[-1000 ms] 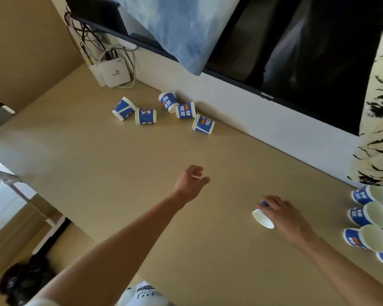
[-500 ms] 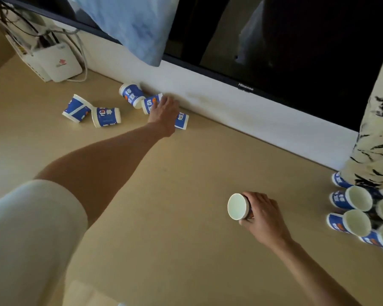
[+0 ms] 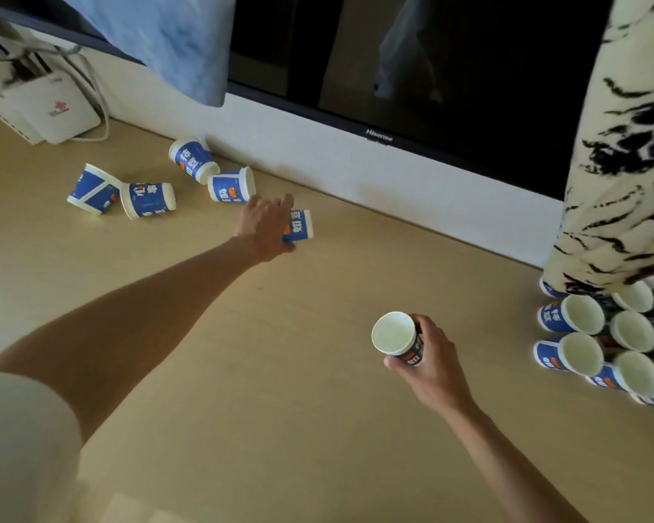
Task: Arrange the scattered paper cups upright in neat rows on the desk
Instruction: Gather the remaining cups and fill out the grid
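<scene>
Left hand (image 3: 266, 227) fingers curl over a fallen cup (image 3: 299, 225) near the wall, grabbing it; right hand (image 3: 431, 362) grips a second cup (image 3: 397, 338) mouth-up over the surface (image 3: 280, 371), likely bound for the rows (image 3: 582, 334) at right.

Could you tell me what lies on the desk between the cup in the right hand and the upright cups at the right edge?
Nothing: in the head view, bare desk separates the held cup from the upright cups.

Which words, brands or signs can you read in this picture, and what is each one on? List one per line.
"Hisense": TV bezel.
"如意": cup under the left hand.
Red logo, wording blurred: white box.
Print on the other fallen cups and the standing cups: too blurred to read.
</scene>
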`<control>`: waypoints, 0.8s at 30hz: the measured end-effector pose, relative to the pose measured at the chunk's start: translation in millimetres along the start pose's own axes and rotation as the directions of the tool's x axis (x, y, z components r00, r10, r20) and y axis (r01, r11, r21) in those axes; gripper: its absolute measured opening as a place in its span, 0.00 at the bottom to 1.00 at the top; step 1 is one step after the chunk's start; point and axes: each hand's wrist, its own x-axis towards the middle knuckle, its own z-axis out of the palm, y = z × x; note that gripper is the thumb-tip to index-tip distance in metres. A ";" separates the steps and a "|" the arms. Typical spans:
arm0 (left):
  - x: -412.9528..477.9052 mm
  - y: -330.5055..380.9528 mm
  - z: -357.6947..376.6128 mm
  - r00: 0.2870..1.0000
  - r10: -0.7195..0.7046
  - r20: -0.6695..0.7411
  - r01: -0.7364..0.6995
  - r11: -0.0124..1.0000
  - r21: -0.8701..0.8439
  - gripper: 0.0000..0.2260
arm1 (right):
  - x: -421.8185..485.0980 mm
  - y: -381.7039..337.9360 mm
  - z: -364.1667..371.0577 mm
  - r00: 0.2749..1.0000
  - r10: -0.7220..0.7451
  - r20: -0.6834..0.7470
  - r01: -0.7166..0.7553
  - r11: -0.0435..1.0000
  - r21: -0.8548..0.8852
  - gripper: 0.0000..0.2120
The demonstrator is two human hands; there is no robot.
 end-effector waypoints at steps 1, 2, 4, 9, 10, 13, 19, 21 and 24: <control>-10.3 11.5 -4.0 1.000 0.003 -0.023 -0.006 0.992 -0.124 0.33 | -4.6 1.3 -0.2 0.999 0.034 -0.018 -0.033 0.997 0.064 0.27; -22.4 23.4 -7.9 1.000 0.009 -0.030 -0.016 0.969 -0.246 0.32 | -9.9 1.9 -0.1 0.997 0.070 -0.034 -0.064 0.989 0.133 0.27; -49.0 47.6 -14.5 0.999 0.025 -0.027 -0.034 0.905 -0.423 0.31 | -21.4 4.2 -0.1 0.988 0.138 -0.065 -0.116 0.958 0.261 0.26; -110.5 113.1 -22.2 0.998 0.049 -0.024 -0.053 0.756 -0.653 0.27 | -59.9 28.1 -8.6 0.953 0.289 -0.094 -0.220 0.869 0.444 0.24; -120.4 126.4 -23.4 0.999 0.052 -0.005 -0.041 0.737 -0.675 0.27 | -68.4 35.5 -12.3 0.946 0.310 -0.098 -0.231 0.853 0.468 0.24; -144.7 167.8 -23.6 0.996 0.041 0.074 0.022 0.720 -0.693 0.27 | -92.2 57.2 -26.4 0.923 0.365 -0.126 -0.253 0.818 0.516 0.23; -181.3 253.3 -16.7 0.980 0.010 0.201 0.144 0.661 -0.736 0.25 | -133.7 110.5 -60.6 0.875 0.463 -0.139 -0.296 0.741 0.602 0.22; -190.5 280.9 -15.9 0.978 -0.020 0.209 0.177 0.613 -0.770 0.28 | -144.5 129.1 -73.1 0.865 0.479 -0.150 -0.299 0.731 0.614 0.22; -199.4 320.6 -11.0 0.981 -0.037 0.191 0.176 0.585 -0.792 0.31 | -157.5 154.0 -89.2 0.858 0.493 -0.142 -0.306 0.715 0.628 0.22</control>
